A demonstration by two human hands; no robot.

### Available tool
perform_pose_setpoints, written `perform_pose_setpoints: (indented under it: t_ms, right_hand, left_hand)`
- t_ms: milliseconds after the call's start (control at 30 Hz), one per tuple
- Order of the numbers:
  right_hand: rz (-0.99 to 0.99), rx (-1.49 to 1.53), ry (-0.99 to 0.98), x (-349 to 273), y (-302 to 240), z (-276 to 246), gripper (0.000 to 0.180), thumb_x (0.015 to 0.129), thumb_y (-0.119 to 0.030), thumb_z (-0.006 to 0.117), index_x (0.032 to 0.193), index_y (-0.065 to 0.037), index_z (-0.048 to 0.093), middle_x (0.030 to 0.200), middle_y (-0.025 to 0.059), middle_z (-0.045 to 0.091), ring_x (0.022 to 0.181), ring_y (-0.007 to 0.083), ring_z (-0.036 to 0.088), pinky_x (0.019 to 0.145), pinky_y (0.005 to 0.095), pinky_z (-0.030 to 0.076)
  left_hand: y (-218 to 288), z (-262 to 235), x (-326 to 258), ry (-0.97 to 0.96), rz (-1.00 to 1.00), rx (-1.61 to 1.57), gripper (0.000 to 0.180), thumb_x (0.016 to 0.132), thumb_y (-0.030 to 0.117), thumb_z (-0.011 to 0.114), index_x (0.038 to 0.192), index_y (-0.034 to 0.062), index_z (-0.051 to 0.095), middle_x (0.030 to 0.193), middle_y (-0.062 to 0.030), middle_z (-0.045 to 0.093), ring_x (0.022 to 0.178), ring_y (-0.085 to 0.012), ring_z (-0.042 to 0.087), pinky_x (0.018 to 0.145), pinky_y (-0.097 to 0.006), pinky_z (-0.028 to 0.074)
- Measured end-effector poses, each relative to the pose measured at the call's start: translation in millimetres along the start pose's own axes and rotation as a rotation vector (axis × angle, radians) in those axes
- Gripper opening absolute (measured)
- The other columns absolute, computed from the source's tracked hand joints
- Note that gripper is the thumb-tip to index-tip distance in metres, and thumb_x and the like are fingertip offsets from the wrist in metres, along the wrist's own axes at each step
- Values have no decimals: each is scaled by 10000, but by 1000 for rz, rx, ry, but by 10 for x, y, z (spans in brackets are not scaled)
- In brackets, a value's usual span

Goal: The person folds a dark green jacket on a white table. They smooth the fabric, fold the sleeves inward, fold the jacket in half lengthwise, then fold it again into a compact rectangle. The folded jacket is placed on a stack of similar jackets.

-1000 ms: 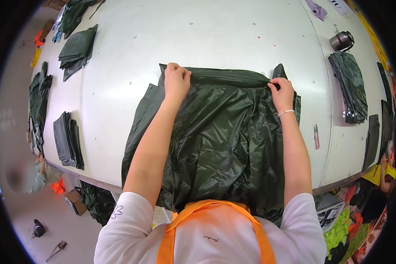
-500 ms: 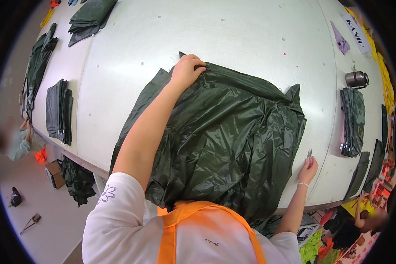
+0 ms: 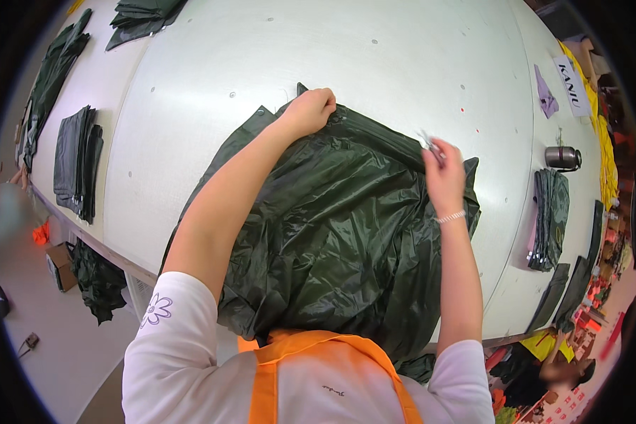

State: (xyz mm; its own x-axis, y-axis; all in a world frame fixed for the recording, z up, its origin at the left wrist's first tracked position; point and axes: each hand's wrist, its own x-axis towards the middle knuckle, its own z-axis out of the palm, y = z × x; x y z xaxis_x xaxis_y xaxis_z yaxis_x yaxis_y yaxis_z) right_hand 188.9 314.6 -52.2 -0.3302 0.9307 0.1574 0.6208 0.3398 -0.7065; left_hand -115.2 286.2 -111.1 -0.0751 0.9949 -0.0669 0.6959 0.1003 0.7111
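A dark green, shiny garment (image 3: 332, 219) of coated fabric lies crumpled across the table in front of me, its near part hanging against my orange apron. My left hand (image 3: 309, 113) is closed on the garment's far edge, with the fingers pinching the fabric near a pointed corner. Over the garment's right side, my right hand (image 3: 445, 175) holds a pair of small thread snips (image 3: 430, 144), blades pointing up and to the left. The blades look blurred, so whether they are apart is unclear. Some loose threads show near the left hand.
Folded dark green stacks lie on the pale table (image 3: 374, 71), one at the left (image 3: 78, 162) and one at the right (image 3: 550, 219). A metal flask (image 3: 562, 158) stands near the right stack. Beyond the table edges, a person is at the lower right and another at the left.
My right hand has moved up and to the left with the snips, from beside the garment to over its far right part. My left hand keeps its grip on the edge.
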Motion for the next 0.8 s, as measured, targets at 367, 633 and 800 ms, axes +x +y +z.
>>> perform_pose_setpoints:
  t_ms: [367, 633, 800]
  right_hand:
    - [-137, -291, -418, 612, -689, 864, 145, 853, -216, 628, 936, -108, 674, 897, 91, 583, 798, 279, 606, 704, 377, 491]
    - [-164, -307, -437, 690, -676, 898, 136, 848, -212, 629, 920, -108, 679, 867, 98, 590, 798, 278, 605, 703, 372, 490]
    - [-107, -158, -386, 801, -612, 975, 298, 798, -290, 692, 991, -64, 666, 904, 156, 629, 812, 272, 623, 748, 353, 499]
  left_hand:
    - [124, -8, -164, 246, 190, 131, 71, 886, 123, 524, 925, 64, 537, 872, -112, 626, 856, -316, 600, 721, -417, 462]
    - [76, 43, -224, 330, 203, 124, 81, 891, 132, 528, 941, 69, 532, 896, -96, 623, 894, -294, 595, 747, -405, 452]
    - [155, -38, -314, 339, 57, -23, 124, 878, 177, 552, 888, 54, 572, 859, -128, 632, 838, -335, 602, 727, -444, 467]
